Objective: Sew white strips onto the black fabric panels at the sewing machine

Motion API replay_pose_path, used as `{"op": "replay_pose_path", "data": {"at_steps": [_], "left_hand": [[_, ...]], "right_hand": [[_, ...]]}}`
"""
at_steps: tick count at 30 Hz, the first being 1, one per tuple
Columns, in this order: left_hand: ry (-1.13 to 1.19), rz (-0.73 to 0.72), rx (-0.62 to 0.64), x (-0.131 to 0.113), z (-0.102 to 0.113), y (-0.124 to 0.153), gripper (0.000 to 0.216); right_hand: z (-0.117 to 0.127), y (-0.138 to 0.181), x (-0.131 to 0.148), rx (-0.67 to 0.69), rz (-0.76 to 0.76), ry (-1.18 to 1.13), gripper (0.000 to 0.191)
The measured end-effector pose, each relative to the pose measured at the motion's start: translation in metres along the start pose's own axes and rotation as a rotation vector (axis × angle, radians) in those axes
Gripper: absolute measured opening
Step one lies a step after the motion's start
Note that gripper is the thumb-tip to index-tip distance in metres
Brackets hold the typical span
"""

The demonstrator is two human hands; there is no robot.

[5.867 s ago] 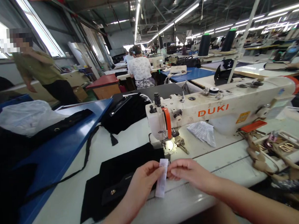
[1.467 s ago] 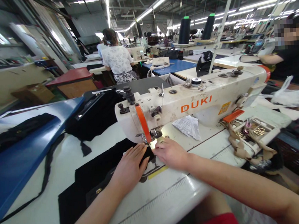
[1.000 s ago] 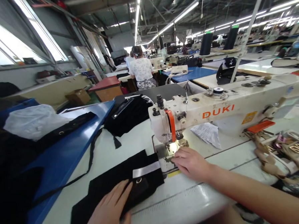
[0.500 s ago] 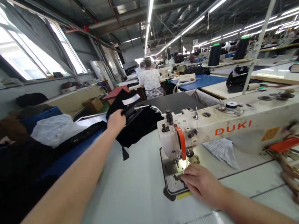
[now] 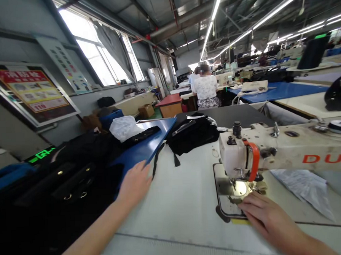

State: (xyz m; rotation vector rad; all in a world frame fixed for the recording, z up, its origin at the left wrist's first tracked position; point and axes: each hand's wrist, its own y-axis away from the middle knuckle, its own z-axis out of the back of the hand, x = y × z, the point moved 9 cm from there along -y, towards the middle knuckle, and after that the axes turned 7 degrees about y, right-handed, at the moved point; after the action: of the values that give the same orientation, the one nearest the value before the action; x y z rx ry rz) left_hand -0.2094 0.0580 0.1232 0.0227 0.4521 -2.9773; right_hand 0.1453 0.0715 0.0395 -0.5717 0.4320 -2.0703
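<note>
My left hand [image 5: 135,184] reaches over the left edge of the pale sewing table [image 5: 174,203], its fingers stretched out with nothing in them. Beyond it lie black fabric pieces [image 5: 195,135] with a zip and a dark hanging tab. My right hand [image 5: 266,215] rests beside the needle plate [image 5: 226,185] of the white sewing machine [image 5: 286,148], under its orange guard [image 5: 254,159]. Its fingertips are bent together at a small dark scrap [image 5: 234,200]; whether anything is pinched in them is hidden.
Black bags [image 5: 73,178] with metal rings are heaped on the left, near a blue board [image 5: 148,140] and a white plastic bag [image 5: 124,128]. A clear plastic sheet [image 5: 305,191] lies under the machine arm. Ahead, a person [image 5: 205,87] sits facing away.
My left hand has let go of the black piece, which now lies on the pile, and has drawn back toward me. The view has turned left. My right hand stays by the needle plate.
</note>
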Motion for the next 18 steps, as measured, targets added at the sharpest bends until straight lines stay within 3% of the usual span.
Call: {"op": "replay_pose_path", "data": {"at_steps": [1,3,6,13,18], "left_hand": [[-0.058,0.072,0.005,0.028,0.012,0.020,0.043],[-0.229,0.267,0.147,0.084,0.024,0.054,0.039],[-0.239,0.365,0.234,0.128,0.035,0.076,0.027],[-0.011,0.482,0.270,0.161,0.050,0.057,0.017],[0.224,0.573,0.264,0.175,0.067,0.057,0.027]], "right_hand": [[-0.001,0.000,0.000,0.010,-0.002,-0.001,0.027],[-0.002,0.000,0.001,0.029,-0.006,-0.004,0.027],[-0.004,0.000,0.001,0.048,-0.006,-0.006,0.026],[-0.002,0.003,0.001,0.008,0.002,0.013,0.025],[-0.002,0.003,0.002,0.016,0.012,0.020,0.025]]}}
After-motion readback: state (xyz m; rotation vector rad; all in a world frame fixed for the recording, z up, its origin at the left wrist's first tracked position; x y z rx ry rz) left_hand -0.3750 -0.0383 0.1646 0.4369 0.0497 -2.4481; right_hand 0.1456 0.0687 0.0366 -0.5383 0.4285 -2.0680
